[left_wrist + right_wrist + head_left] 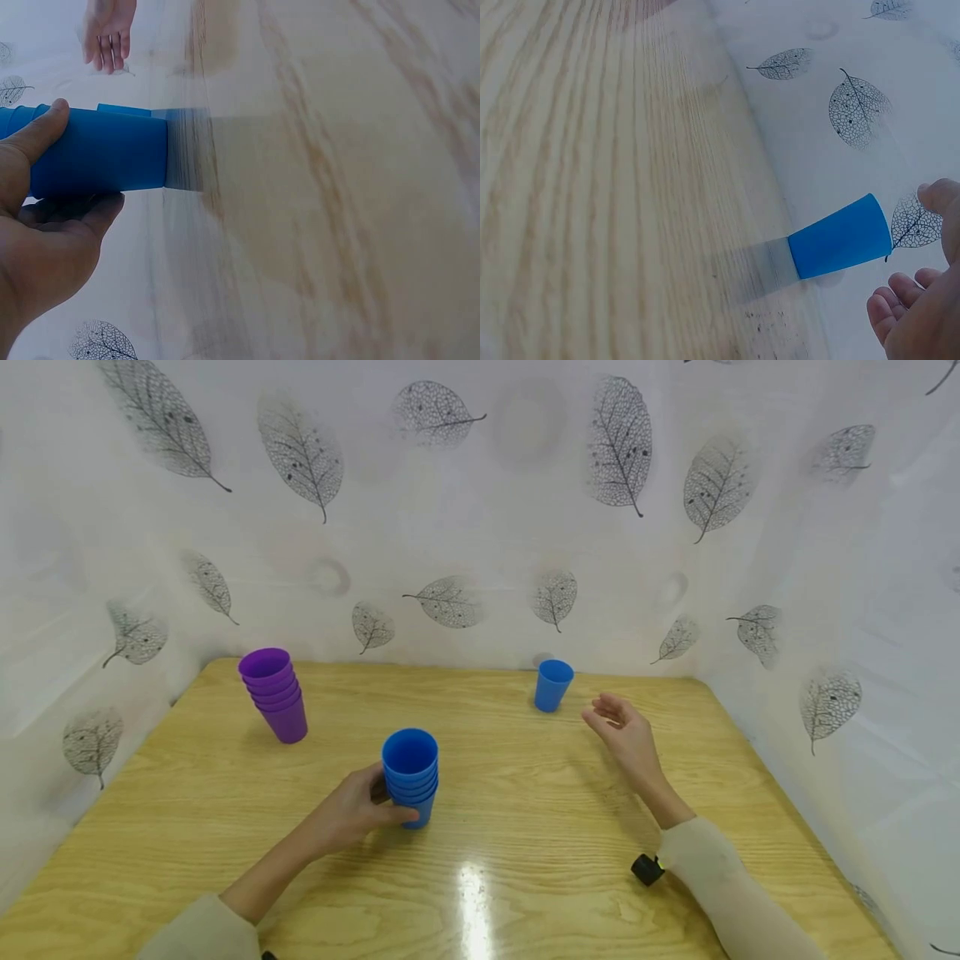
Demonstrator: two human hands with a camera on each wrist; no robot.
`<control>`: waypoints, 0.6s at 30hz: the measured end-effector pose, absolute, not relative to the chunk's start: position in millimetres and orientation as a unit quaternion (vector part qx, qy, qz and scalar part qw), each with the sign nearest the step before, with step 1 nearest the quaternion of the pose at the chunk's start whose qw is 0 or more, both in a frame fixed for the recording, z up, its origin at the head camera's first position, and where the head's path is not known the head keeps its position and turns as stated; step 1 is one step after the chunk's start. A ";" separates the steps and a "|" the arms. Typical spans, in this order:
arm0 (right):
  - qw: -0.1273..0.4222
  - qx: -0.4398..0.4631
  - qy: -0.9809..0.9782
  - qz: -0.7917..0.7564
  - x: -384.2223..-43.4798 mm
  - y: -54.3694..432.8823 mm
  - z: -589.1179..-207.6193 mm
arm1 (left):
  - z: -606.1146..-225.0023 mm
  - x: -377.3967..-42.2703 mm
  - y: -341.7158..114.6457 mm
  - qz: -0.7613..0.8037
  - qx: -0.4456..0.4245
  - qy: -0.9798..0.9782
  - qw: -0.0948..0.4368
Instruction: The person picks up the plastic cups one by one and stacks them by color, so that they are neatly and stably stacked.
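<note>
My left hand grips a nested stack of blue cups near the middle of the table, mouths up. In the left wrist view the thumb and fingers lie on opposite sides of the blue stack, whose base meets its reflection on the tabletop. A single blue cup stands upright toward the back. To the right of that cup is my right hand, its fingers loosely bent and holding nothing. The right wrist view shows a gap between the blue cup and the right hand.
A nested stack of purple cups stands at the back left of the wooden table. White sheeting with a leaf print hangs behind the table and along both sides. Light glares off the tabletop at the front.
</note>
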State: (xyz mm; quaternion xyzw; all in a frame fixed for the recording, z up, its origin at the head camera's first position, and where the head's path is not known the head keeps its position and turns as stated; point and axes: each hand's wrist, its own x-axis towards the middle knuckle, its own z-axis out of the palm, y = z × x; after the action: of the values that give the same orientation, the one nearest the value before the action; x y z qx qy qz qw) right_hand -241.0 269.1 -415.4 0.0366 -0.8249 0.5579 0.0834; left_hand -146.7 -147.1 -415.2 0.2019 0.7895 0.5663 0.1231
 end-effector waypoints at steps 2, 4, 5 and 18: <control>0.085 0.037 -0.831 0.549 -243.9 268.6 -415.5 | -414.9 -147.0 -147.0 0.567 0.202 0.789 0.123; 0.087 0.037 -0.835 0.543 -247.2 267.4 -415.5 | -414.9 -147.3 -147.0 0.566 0.203 0.790 0.124; 0.086 0.037 -0.835 0.542 -249.0 266.5 -415.5 | -415.1 -147.6 -147.2 0.565 0.201 0.790 0.124; 0.083 0.032 -0.830 0.551 -276.7 251.2 -419.0 | -415.3 -146.9 -147.2 0.568 0.207 0.788 0.121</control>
State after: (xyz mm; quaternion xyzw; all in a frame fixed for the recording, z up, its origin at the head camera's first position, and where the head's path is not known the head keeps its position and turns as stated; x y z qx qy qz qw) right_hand -276.7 251.2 -419.0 0.0322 -0.8298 0.5509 0.0826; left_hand -146.9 -147.2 -415.3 0.2067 0.7876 0.5677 0.1214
